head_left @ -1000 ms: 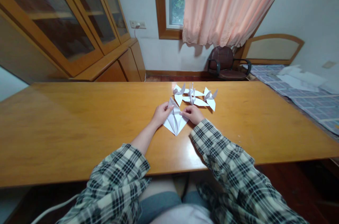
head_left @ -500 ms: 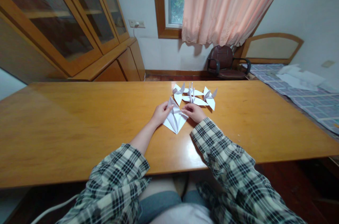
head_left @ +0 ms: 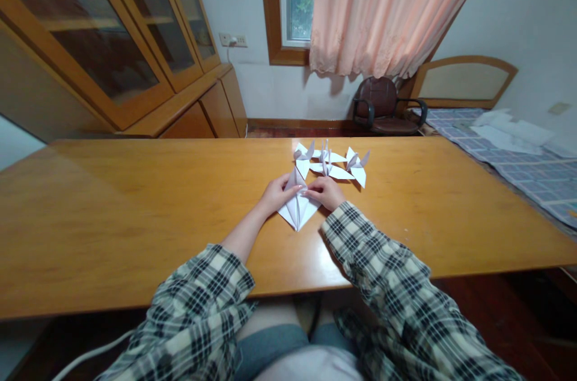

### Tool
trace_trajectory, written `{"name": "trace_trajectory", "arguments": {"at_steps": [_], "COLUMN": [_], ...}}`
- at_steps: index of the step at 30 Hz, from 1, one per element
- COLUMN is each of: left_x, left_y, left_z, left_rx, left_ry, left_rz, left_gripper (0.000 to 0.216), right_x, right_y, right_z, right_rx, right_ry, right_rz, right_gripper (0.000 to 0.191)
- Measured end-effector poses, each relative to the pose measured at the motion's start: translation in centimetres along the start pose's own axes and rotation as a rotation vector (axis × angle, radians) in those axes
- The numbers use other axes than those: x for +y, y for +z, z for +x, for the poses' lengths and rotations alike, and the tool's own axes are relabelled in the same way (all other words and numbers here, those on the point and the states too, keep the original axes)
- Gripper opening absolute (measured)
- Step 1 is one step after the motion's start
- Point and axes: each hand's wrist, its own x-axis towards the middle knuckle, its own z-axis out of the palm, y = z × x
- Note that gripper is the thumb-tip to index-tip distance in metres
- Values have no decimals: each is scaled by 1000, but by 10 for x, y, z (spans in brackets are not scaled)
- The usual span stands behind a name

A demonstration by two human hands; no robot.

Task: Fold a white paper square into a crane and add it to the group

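A white folded sheet of origami paper (head_left: 297, 214) lies between my hands on the wooden table, a diamond shape with one corner toward me and a crease down its middle. My left hand (head_left: 276, 195) grips its left edge, the thumb lying across the upper face. On the other side my right hand (head_left: 327, 192) pinches the paper near its middle, thumb and forefinger close to the left thumb's tip. Just beyond stand several finished white paper cranes (head_left: 357, 167), wings spread. The paper's underside and the fingers beneath it are hidden.
The long yellow-brown table (head_left: 148, 219) spans the view. Tiny white scraps lie right of my right sleeve. Behind are a glass-fronted cabinet (head_left: 189, 86), a brown armchair (head_left: 379, 106) and a pink curtain (head_left: 378, 14). A bed (head_left: 509, 146) with papers on it stands at the right.
My right hand has moved slightly left and inward over the paper. The left thumb has slid toward the middle, and the paper's upper flaps lie closer together.
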Motion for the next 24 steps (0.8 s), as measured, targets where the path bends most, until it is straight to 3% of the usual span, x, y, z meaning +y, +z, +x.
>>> {"name": "trace_trajectory", "arguments": {"at_steps": [13,24], "left_x": [0,2], "left_y": [2,2], "left_z": [0,-1], "left_rx": [58,70], "left_ry": [-31,-9], "left_rz": [17,20], "left_gripper": [34,32], "right_x": [-2,5], "right_y": [1,-5], "right_z": [1,1], "right_rx": [22,-28], "right_ry": [50,-75], "right_rz": [4,51], "right_gripper": [22,15]}}
